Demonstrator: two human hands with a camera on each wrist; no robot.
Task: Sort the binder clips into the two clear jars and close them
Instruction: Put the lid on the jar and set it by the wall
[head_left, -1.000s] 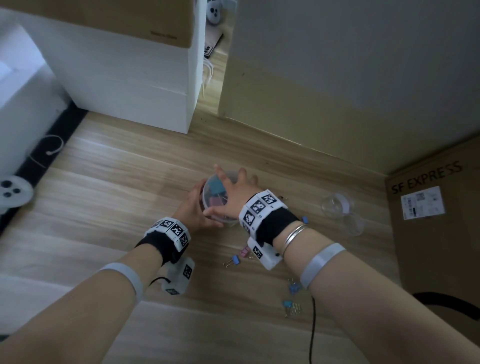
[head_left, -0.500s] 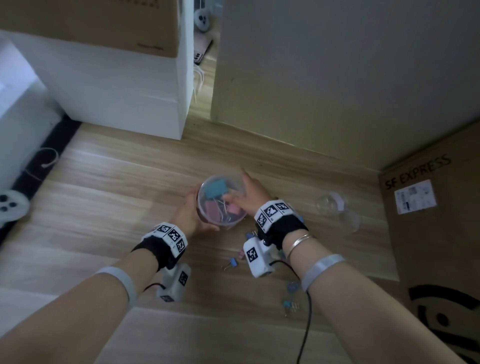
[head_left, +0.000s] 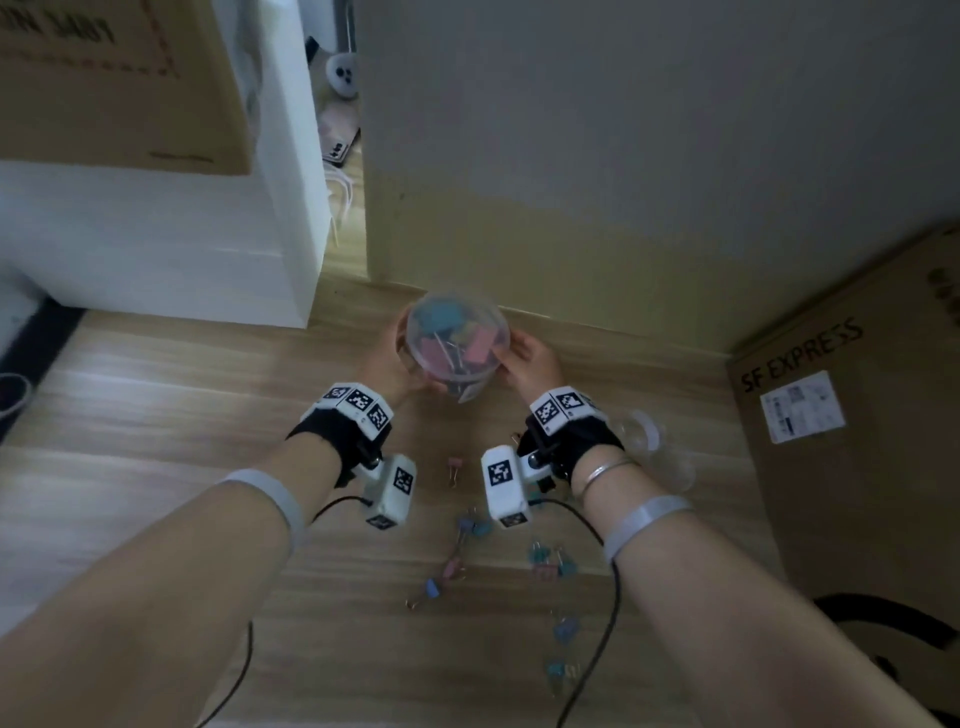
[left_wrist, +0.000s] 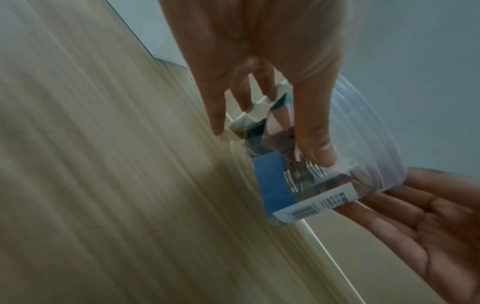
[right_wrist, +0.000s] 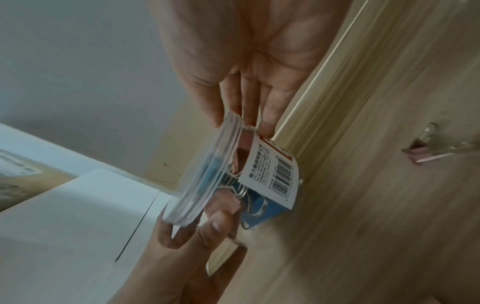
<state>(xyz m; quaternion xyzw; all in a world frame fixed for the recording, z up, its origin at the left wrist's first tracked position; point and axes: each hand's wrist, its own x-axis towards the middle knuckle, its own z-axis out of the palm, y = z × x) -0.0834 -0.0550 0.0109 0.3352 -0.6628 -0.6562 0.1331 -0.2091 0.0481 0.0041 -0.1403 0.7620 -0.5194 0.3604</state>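
A clear jar (head_left: 457, 343) with its lid on holds several pink and blue binder clips. It is tilted close to the baseboard, low over the wood floor. My left hand (head_left: 387, 364) grips its left side, thumb on the wall (left_wrist: 322, 156). My right hand (head_left: 527, 358) holds the right side, thumb at the lid rim and fingers by the barcode label (right_wrist: 272, 170). A second clear jar (head_left: 641, 431) lies empty on the floor to the right, just behind my right wrist. Several loose clips (head_left: 470, 527) lie scattered on the floor below my wrists, one pink clip (head_left: 453, 467) nearest the hands.
A cardboard box marked SF EXPRESS (head_left: 831, 415) stands at the right. A white cabinet (head_left: 156, 234) stands at the back left, the wall and baseboard (head_left: 571, 306) straight ahead. Black cables (head_left: 597, 649) trail from my wrists across the floor.
The jar has moved away from me toward the wall. My right hand has gone from the top of the lid to the jar's right side.
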